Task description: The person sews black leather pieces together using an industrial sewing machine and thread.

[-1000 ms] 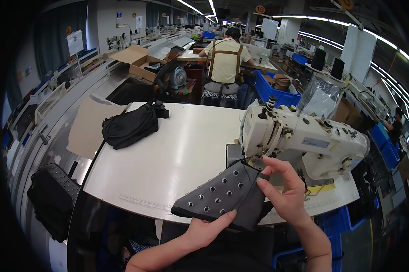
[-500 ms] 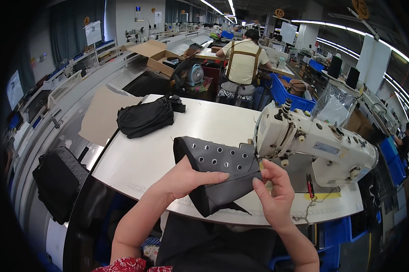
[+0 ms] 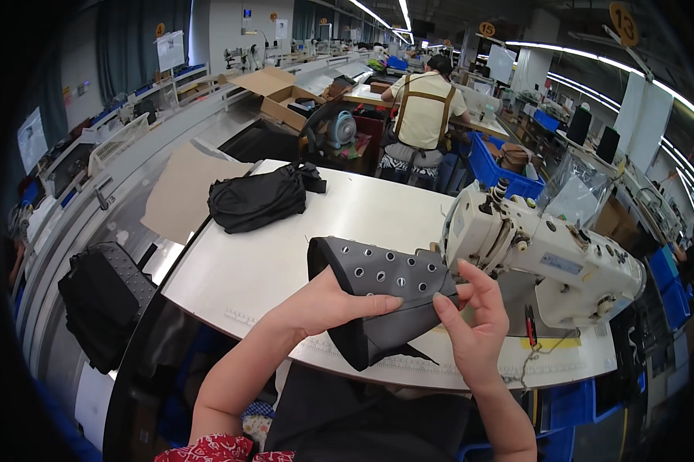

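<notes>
A grey fabric piece [image 3: 385, 335] with rows of metal eyelets and a black lining is held up above the front of the white sewing table [image 3: 377, 202]. My left hand [image 3: 327, 304] is closed on it, thumb flat on the grey face below the eyelets and fingers hidden behind. At its right end, my right hand [image 3: 478, 319] pinches the edge, the thumb on the front and the forefinger raised above it. Just beyond the right hand stands a white sewing machine [image 3: 547, 246]; the piece's far corner comes close to its needle end. Whether they touch, I cannot tell.
A folded black fabric bag [image 3: 258, 199] lies on the table's far left. Red-handled snips [image 3: 530, 327] rest by the machine base. Left of the table sits a black studded piece [image 3: 104, 304]. Ahead, a person [image 3: 422, 108] sits beside a blue bin [image 3: 501, 173].
The view has shifted slightly, moving the scene rightward. My right thumb has moved onto the grey face near the edge, and the forefinger has lifted a little. The left grip looks the same.
</notes>
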A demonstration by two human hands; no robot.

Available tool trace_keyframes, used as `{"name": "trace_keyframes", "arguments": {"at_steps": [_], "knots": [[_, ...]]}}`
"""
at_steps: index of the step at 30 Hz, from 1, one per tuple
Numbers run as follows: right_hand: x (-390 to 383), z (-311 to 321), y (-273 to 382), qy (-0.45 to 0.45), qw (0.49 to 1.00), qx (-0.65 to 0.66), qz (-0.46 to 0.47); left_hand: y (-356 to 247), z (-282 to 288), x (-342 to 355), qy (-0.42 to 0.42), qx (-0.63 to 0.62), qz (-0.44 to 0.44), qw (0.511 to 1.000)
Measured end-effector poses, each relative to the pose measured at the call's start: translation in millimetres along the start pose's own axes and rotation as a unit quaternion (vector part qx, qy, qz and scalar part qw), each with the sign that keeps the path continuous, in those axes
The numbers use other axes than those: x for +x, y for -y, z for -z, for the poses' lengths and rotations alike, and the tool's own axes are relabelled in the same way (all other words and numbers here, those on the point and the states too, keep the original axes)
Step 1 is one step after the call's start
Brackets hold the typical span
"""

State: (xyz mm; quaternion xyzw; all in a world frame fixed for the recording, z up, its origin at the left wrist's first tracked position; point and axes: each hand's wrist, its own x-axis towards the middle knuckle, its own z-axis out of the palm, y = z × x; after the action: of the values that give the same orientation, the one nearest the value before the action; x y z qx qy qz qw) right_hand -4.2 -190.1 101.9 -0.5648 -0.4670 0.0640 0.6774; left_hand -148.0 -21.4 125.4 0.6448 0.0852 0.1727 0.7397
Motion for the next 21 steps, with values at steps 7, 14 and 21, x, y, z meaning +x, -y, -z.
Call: {"name": "trace_keyframes", "arguments": {"at_steps": [7,14,21], "knots": [[-2,-1,-2,-0.008,1.0,0.021,-0.005,1,-15,1,0.009,-0.005,-0.04,0.999],[-6,-3,1,0.013,0.999,0.03,-0.003,11,-18,2,-0.04,0.022,-0.044,0.998],[-7,-5,-3,0.032,0.999,0.0,0.036,16,-22,5,-0.067,-0.012,-0.045,0.997]]}}
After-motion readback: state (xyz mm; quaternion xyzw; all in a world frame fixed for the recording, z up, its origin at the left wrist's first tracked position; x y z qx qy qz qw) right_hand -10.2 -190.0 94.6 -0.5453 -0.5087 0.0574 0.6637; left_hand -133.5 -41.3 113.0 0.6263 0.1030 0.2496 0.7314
